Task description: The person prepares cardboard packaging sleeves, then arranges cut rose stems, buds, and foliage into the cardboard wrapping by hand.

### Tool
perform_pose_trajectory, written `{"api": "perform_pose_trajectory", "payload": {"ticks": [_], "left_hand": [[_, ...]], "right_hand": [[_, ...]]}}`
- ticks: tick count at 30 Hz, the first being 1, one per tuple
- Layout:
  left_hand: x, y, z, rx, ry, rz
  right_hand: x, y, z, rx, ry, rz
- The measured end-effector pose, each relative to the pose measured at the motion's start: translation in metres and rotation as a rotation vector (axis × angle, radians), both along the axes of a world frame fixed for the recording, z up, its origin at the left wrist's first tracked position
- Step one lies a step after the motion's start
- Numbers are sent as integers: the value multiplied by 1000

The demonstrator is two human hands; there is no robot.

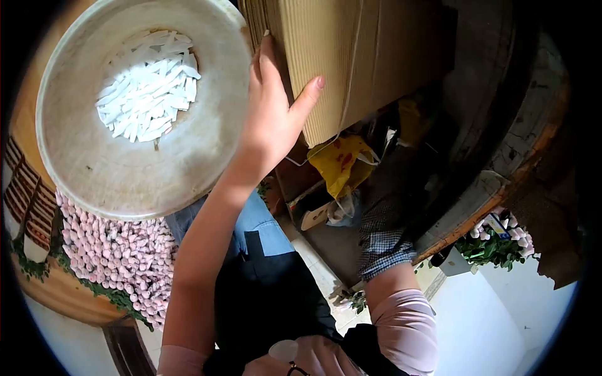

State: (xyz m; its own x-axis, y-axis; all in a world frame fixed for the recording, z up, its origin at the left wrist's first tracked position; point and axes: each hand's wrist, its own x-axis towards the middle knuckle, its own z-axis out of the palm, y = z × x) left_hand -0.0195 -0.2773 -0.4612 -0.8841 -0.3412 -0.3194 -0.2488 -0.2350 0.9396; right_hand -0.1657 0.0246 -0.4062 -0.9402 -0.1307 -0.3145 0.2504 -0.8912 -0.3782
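My left hand [269,116] rests with fingers stretched out and thumb apart against the near side of a stack of brown cardboard [323,69], which has a string around it. Left of that hand is a large, worn, pale basin [69,125] with many white strips [150,94] lying in its bottom. My right arm, in a checked sleeve cover [385,250], reaches up into the dark space beside the cardboard. Shadow hides the right hand there. Nearest to that sleeve is a crumpled yellow plastic bag [338,164] with red marks.
A mass of pink bud-like pieces with green leaves [119,257] lies below the basin on a wooden surface [69,301]. A brown slatted rack [30,197] is at far left. A curved wooden edge [464,219] runs along the right, with more pink and green pieces [501,238] beyond.
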Motion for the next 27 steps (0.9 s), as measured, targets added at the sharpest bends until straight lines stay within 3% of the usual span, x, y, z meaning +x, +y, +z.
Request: {"api": "perform_pose_trajectory", "payload": {"ticks": [8,10,14,16,27], "left_hand": [[2,4,-6,14,109,67],[2,5,-2,156,91,84],[2,2,3,70,30,43],[-1,-1,4,187,25,58],[4,4,-1,118,4,61]], "right_hand": [[-20,12,-5,-129,14,-25],[-25,15,-5,-169,13,-25],[-40,19,-12,-313,-7,-41],[-46,19,-15,-413,-13,-42],[-61,19,-24,-1303,-254,-227]]}}
